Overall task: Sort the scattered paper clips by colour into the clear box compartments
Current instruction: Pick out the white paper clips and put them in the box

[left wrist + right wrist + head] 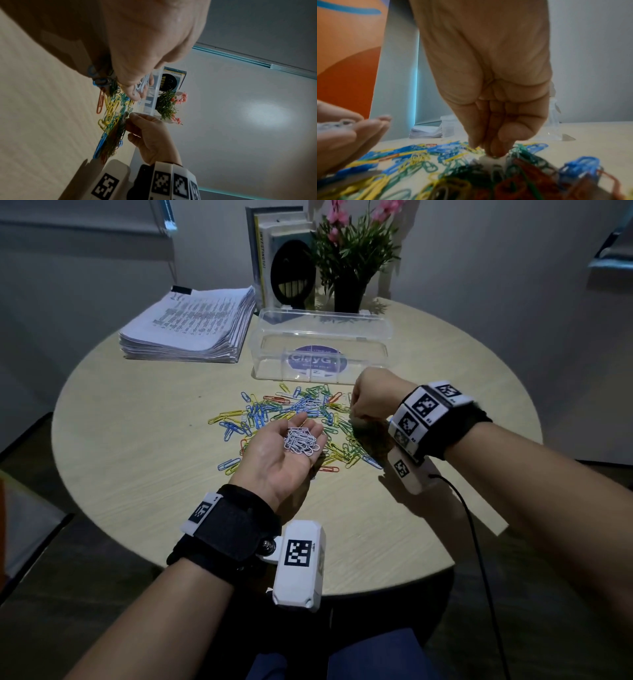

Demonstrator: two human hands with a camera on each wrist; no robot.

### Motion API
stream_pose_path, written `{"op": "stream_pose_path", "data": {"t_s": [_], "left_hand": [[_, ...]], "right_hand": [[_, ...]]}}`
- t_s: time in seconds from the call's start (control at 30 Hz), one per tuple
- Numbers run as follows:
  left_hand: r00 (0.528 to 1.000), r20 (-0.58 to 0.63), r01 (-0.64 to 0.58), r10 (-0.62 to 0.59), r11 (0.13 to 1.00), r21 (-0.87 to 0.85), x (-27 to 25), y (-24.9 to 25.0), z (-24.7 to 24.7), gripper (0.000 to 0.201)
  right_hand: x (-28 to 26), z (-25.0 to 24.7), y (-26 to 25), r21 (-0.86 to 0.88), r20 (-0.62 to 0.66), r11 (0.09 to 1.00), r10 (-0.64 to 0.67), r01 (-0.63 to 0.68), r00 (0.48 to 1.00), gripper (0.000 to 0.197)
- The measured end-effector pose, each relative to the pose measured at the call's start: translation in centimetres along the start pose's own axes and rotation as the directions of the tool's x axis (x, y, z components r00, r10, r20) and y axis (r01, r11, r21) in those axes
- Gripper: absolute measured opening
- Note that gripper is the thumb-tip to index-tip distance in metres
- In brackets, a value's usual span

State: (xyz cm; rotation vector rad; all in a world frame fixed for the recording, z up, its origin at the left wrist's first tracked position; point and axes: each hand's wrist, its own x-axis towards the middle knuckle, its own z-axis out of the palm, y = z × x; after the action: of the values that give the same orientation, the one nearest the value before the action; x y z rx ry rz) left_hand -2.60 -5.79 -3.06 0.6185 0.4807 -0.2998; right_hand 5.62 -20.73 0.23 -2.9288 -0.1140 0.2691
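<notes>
A round table is seen, with a wide band of bare wood between the paper clips and its near edge, and more bare wood to the left. The scattered clips are heaped at the middle, just in front of the clear box, which is set toward the far edge. A purple round label reading "ClayG" is seen through the box wall. A stack of printed papers is placed far left; its text is too small to read. Books and a potted plant are stood behind the box.

The left hand is held palm up, fingers spread, and a pile of white clips is cupped in it above the heap. The right hand is lowered onto the heap's right side. Only in the right wrist view are its fingertips seen pressed together on something white among the clips; what is pinched cannot be told.
</notes>
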Motion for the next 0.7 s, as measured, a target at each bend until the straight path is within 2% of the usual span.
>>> {"op": "stream_pose_path", "data": {"t_s": [0.13,0.27,0.47,0.7], "left_hand": [[1.0,-0.006,0.0,0.0,1.0,0.011,-0.1,0.1,-0.1,0.032],[1.0,-0.003,-0.003,0.003,1.0,0.014,-0.1,0.1,-0.2,0.032],[1.0,-0.005,-0.012,0.012,1.0,-0.001,-0.2,0.0,-0.4,0.03],[1.0,0.005,-0.011,0.011,1.0,-0.001,-0.7,-0.6,-0.2,0.031]], "right_hand": [[0.3,0.8,-0.7,-0.072,0.029,0.997,-0.001,0.003,1.0,0.027],[0.4,0.9,-0.8,-0.098,0.079,0.995,0.006,0.002,0.997,0.023],[-0.6,-1.2,0.7,0.031,0.089,1.0,0.0,-0.003,0.996,0.008],[-2.2,-1.2,1.7,0.03,0.193,1.0,-0.005,-0.001,0.981,0.02]]}}
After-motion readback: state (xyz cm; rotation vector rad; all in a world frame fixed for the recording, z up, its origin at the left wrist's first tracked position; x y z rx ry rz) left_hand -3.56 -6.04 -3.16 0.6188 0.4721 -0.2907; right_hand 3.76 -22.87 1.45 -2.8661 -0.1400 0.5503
